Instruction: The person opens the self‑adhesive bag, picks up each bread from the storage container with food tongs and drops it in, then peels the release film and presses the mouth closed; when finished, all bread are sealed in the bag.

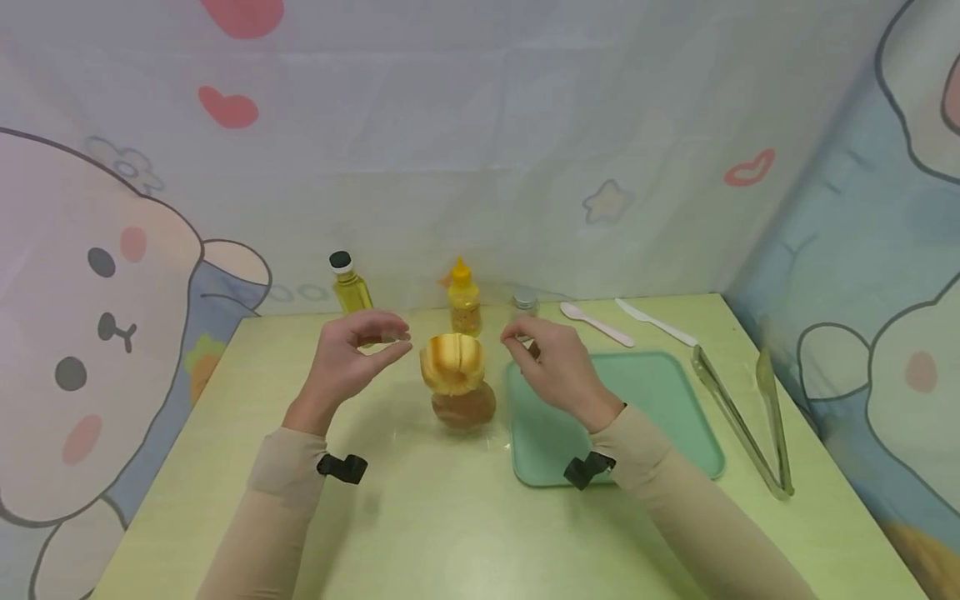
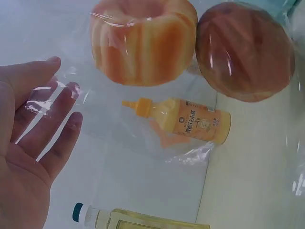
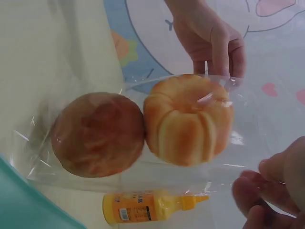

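Note:
A clear plastic bag (image 3: pixel 252 129) hangs between my two hands, holding a yellow fluted bread (image 1: pixel 452 364) and, below it, a round brown bread (image 1: pixel 463 406). At the bag's upper left edge, my left hand (image 1: pixel 348 354) holds the film between thumb and fingertips. My right hand (image 1: pixel 555 362) pinches the opposite edge with thumb and bent fingers. In the right wrist view the two breads lie against each other inside the film. The bag's mouth is hard to make out because the film is transparent.
Behind the bag stand a yellow squeeze bottle (image 1: pixel 465 308), an oil bottle (image 1: pixel 351 287) and a small jar (image 1: pixel 525 302). To the right lie a green tray (image 1: pixel 652 400), a pale spoon (image 1: pixel 600 325), a white knife (image 1: pixel 656 322) and metal tongs (image 1: pixel 738 421).

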A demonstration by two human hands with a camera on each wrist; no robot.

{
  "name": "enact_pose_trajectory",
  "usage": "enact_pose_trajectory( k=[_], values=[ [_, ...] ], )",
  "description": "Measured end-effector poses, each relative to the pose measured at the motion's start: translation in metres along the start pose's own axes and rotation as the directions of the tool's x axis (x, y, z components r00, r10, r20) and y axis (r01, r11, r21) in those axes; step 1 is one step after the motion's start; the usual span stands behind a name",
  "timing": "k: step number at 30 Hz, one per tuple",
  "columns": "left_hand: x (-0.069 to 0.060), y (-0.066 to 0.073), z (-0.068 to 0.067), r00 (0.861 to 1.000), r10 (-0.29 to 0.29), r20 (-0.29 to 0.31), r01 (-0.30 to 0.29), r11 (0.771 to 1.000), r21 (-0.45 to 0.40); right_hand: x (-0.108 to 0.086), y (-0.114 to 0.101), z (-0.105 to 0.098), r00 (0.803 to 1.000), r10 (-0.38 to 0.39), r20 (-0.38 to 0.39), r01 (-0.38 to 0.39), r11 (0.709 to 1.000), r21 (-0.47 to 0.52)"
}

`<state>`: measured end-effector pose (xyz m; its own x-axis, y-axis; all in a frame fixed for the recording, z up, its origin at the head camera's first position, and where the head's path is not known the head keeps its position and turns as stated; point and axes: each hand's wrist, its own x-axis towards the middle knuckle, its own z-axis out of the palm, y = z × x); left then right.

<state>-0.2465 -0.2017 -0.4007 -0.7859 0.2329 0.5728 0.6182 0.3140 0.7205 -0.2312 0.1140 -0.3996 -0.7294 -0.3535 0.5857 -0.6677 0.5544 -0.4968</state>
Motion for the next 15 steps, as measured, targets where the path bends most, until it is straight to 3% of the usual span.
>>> enact_pose_trajectory(
  k=[8,15],
  values=[
    [-0.0007,0.0042,0.0020,0.999,0.034,-0.040,-0.036,0.998,-0.056,0.0027,-0.0013,0.0018,0.996,-0.071,-0.061,0.071,0.997,-0.007],
    [-0.0015,0.0049,0.0048,0.996,0.059,-0.059,-0.060,0.998,-0.013,0.0052,-0.0025,0.0027,0.988,-0.117,-0.099,0.117,0.993,-0.004]
  ],
)
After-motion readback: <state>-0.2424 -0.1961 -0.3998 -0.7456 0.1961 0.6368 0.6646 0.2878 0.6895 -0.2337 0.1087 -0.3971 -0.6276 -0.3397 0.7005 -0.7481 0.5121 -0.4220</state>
